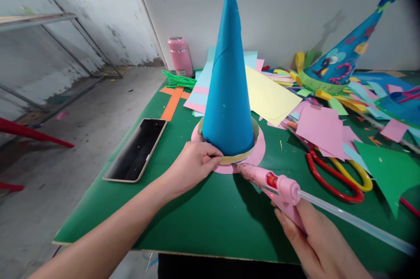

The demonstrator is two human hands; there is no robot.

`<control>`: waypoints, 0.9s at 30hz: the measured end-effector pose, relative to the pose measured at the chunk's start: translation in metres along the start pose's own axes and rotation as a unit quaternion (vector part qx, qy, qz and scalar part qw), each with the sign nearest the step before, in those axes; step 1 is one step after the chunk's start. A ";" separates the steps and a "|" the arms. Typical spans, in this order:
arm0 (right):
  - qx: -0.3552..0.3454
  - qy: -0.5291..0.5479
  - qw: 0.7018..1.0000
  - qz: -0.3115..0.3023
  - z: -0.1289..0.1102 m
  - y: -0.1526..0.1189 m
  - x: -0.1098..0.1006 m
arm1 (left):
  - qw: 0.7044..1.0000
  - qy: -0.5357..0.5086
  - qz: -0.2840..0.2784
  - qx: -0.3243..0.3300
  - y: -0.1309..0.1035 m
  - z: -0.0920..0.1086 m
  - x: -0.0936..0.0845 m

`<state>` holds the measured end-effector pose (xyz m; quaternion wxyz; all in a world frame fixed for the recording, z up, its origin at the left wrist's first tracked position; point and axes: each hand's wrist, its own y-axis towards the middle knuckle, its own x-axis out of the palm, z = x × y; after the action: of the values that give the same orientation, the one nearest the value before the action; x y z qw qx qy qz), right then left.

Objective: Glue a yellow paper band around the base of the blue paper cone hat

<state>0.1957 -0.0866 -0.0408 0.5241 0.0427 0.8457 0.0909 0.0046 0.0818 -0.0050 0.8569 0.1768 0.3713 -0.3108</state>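
Note:
A tall blue paper cone [229, 95] stands upright on a round pink paper base [260, 150]. Round the foot of the cone runs a yellowish paper strip [238, 157]. My left hand [200, 160] pinches this strip between thumb and fingers at the front left. In my right hand [315, 235] is a pink hot glue gun [278, 193], with a long clear glue stick [354, 221] out of its back. The gun's nozzle points at the front edge of the base, close to the strip; whether it touches cannot be made out.
A phone [136, 150] lies at the left of the green table [183, 226]. Red-and-yellow scissors [334, 178] lie to the right among coloured paper sheets [320, 125]. A pink bottle [180, 57], green pipe cleaners [179, 79] and a decorated blue cone hat [344, 58] stand or lie behind.

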 end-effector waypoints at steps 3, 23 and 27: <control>-0.006 -0.022 0.999 0.036 0.003 -0.002 -0.002 | 1.000 0.000 -0.003 0.003 0.001 0.000 0.000; 0.005 0.057 0.998 -0.006 -0.021 0.013 0.001 | 1.000 0.013 0.000 0.021 0.001 -0.002 0.000; 0.021 0.054 0.998 -0.018 -0.022 0.014 0.004 | 1.000 0.018 -0.006 0.018 0.001 -0.001 -0.001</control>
<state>0.1743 -0.0746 -0.0319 0.4782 0.0335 0.8751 0.0659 0.0042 0.0836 -0.0051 0.8449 0.1956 0.3816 -0.3198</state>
